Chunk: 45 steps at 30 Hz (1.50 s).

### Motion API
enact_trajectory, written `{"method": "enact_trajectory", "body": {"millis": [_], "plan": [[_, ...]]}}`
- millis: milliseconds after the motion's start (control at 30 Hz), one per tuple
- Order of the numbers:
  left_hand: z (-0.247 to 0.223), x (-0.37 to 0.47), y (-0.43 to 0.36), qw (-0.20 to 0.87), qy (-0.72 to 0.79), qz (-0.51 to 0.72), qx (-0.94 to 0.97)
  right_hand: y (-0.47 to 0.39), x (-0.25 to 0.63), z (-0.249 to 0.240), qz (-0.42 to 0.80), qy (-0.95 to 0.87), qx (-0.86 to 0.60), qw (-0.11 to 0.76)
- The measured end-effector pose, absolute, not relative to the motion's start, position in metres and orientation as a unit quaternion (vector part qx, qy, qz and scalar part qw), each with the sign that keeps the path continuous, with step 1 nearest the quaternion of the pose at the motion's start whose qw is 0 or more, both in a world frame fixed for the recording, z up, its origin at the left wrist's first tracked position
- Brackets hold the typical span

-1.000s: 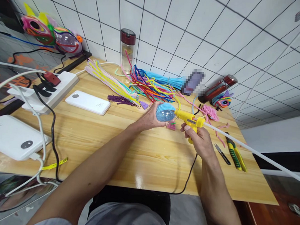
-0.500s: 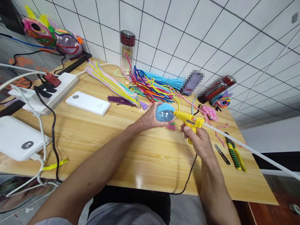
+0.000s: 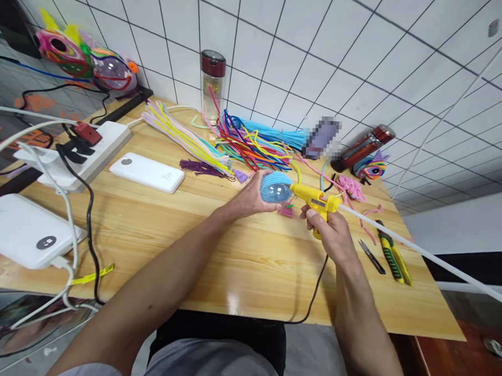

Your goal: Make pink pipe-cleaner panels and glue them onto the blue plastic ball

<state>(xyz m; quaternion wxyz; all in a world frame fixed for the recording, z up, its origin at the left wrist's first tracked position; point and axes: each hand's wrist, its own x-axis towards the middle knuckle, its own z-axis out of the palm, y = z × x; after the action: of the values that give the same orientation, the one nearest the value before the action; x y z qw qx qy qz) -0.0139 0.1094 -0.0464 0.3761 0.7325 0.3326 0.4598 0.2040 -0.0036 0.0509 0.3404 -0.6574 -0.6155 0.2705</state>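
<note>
My left hand is closed around a clear plastic ball, whose upper part is covered with rows of light blue cord. In my right hand is a yellow hot glue gun, gripped by its handle. Its nozzle points left and meets the right side of the ball; whether it touches the cord I cannot tell. A long white glue stick sticks out from the back of the gun. Below the ball lies a small pink piece, partly hidden.
Behind the ball lies a pile of colourful cords. A glass bottle and a red flask are near the wall. Small scissors and pliers lie right. A power bank and power strip are left.
The glue gun and my right hand have shifted very slightly left. The ball stays almost in the same place in my left hand.
</note>
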Motion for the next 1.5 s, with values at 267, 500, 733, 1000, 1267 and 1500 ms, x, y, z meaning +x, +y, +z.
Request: {"method": "enact_trajectory", "body": {"millis": [267,500,733,1000,1267,1500], "plan": [[-0.0458,-0.014,0.1092,0.377,0.33,0.459,0.734,-0.0036,0.2055,0.0499,0.257,-0.619,-0.668,0.323],[-0.0492,-0.0121,0.1109,0.373,0.331,0.465,0.731,-0.0036,0.2019,0.0518,0.255,-0.619,-0.666,0.329],[-0.0469,-0.0133,0.1101,0.373,0.331,0.461,0.734,-0.004,0.2024,0.052,0.248,-0.62,-0.671,0.323],[-0.0487,-0.0121,0.1109,0.377,0.334,0.461,0.731,-0.0039,0.2036,0.05,0.248,-0.614,-0.676,0.323],[-0.0473,-0.0129,0.1096,0.374,0.335,0.462,0.731,-0.0052,0.204,0.0512,0.243,-0.617,-0.681,0.31],[-0.048,-0.0123,0.1106,0.379,0.332,0.464,0.729,-0.0046,0.2063,0.0461,0.248,-0.612,-0.672,0.336]]}}
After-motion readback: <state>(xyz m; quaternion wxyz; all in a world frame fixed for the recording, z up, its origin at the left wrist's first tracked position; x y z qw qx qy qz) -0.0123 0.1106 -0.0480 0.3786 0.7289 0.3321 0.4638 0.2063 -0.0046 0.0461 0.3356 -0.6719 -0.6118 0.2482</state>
